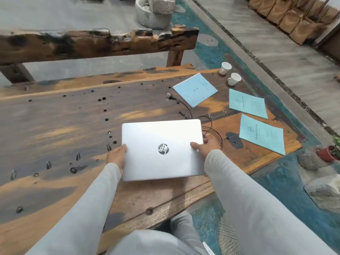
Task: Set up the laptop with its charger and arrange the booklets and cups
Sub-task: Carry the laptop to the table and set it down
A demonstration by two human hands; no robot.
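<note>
Closed laptop (162, 150), silver lid up with the logo facing the camera, sits near the front edge of the wooden counter (55, 122); its long axis runs left to right across the person's body, and whether the near edge is lifted off the wood or resting on it cannot be told. Left hand (116, 156) grips the left short edge with fingers clamped on the laptop, thumb on the lid; right hand (206, 146) grips the right short edge the same way, thumb on top, remaining fingers hidden beneath. Both hands equally near, one per side. Charger cable (213, 129) lies looped just beyond and to the right of the laptop's far right corner, close to the right hand; its plug (169, 95) rests farther back near the first of three light blue booklets (195, 90). The other two booklets lie well apart toward the right edge of the counter. Two white cups (230, 73) stand upright close together at the far right corner; no contents visible in either. Judgement: step in hand is positioning the laptop; opening the lid and plugging in the cable not yet done, and the right hand is better placed for the cable
</note>
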